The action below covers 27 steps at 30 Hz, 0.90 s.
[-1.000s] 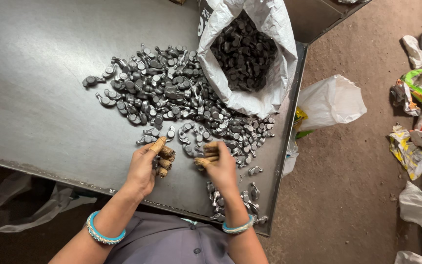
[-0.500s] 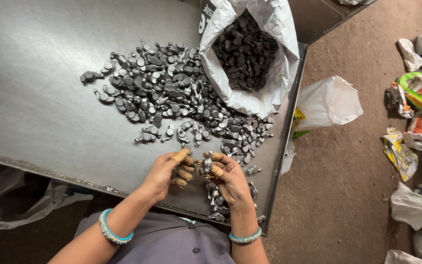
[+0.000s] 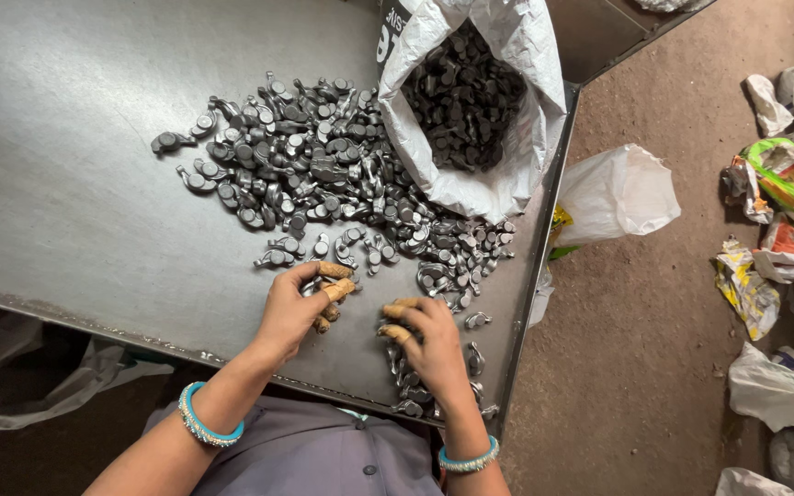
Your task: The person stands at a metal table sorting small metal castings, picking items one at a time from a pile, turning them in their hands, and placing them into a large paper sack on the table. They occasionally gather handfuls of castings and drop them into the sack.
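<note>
Metal parts (image 3: 323, 174) under both grips.

Left hand (image 3: 294, 308) at 11 o'clock of the right hand (image 3: 429, 342) — both palm-down, taped fingertips curled inward, forearms reaching up from 6 o'clock.

White plastic bag (image 3: 619, 193), floor litter (image 3: 774, 239)
</note>
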Each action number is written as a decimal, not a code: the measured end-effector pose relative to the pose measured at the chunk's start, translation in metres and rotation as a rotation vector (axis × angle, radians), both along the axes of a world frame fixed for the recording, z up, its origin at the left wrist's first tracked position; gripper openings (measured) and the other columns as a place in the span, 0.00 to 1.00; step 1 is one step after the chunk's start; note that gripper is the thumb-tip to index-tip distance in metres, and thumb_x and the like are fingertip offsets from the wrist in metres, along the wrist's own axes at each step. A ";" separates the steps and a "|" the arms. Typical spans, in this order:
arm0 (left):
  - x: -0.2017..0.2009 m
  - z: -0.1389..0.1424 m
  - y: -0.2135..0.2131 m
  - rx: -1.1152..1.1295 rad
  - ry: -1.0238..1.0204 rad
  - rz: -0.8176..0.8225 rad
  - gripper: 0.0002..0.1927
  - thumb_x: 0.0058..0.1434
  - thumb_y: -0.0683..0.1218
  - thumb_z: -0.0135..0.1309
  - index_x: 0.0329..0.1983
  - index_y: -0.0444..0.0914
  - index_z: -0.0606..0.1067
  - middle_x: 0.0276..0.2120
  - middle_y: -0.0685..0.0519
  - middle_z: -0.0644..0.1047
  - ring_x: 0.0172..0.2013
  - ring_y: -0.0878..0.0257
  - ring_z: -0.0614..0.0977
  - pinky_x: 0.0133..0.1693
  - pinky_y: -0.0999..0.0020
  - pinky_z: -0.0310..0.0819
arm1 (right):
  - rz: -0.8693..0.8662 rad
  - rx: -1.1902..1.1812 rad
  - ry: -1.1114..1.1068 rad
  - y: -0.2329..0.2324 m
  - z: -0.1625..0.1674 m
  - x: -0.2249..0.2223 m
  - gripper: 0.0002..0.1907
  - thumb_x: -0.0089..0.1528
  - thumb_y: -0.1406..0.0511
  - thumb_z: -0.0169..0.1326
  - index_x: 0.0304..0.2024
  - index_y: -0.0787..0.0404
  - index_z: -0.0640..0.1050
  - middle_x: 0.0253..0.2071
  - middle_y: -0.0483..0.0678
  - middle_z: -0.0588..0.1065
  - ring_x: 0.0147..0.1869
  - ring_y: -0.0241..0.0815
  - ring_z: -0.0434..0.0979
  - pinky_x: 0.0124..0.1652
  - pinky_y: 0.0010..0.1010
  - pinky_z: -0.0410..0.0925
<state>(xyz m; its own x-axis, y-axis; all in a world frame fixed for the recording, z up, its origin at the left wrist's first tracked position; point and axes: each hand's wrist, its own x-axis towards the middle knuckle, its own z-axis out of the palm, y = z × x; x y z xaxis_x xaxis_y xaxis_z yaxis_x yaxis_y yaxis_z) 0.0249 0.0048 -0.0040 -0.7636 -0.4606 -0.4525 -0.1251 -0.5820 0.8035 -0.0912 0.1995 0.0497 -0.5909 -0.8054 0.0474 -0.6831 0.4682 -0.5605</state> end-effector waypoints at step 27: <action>-0.002 0.028 -0.013 -0.591 -0.227 -0.096 0.20 0.56 0.47 0.63 0.54 0.49 0.81 0.23 0.54 0.81 0.17 0.66 0.79 0.24 0.68 0.74 | -0.121 -0.051 0.130 -0.058 -0.014 0.003 0.20 0.53 0.72 0.63 0.48 0.53 0.81 0.42 0.50 0.74 0.46 0.54 0.73 0.47 0.42 0.68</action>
<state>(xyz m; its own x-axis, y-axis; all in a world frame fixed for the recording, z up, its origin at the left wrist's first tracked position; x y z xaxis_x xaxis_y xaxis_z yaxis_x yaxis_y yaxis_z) 0.0232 -0.0080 0.0240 -0.7286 -0.6165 -0.2984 -0.3596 -0.0264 0.9327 -0.0887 0.1419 0.0359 -0.6698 -0.7232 0.1685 -0.6915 0.5248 -0.4964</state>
